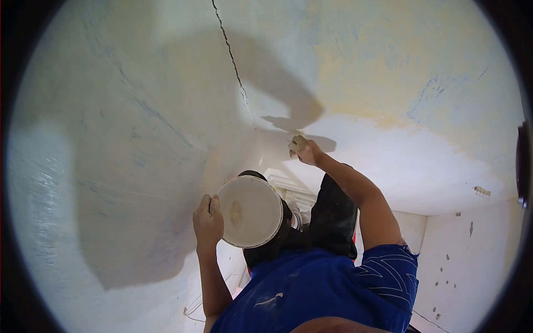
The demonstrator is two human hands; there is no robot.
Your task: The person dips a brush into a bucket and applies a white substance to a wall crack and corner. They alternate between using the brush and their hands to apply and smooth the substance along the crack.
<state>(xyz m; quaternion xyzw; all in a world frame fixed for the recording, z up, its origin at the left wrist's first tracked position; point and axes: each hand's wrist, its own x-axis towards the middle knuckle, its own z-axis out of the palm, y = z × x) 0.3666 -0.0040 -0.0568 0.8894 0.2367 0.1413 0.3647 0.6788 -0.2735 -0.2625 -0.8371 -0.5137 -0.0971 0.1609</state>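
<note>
My left hand grips the edge of a round white bucket, thumb and fingers closed on its left side. The bucket is in front of my lap, its round face turned up toward me, with a tan patch on the pale surface. My right hand is raised close to the wall corner, its fingers curled closed. Whatever lies in those fingers is too small and hidden to name. A dark jagged crack runs down the wall toward the corner, ending above my right hand.
Patchy white and yellowish plaster covers the wall. A small hook rack is fixed at the right, and a dark object stands at the far right edge. Thin wires show at lower left. White ridged pieces lie below my right hand.
</note>
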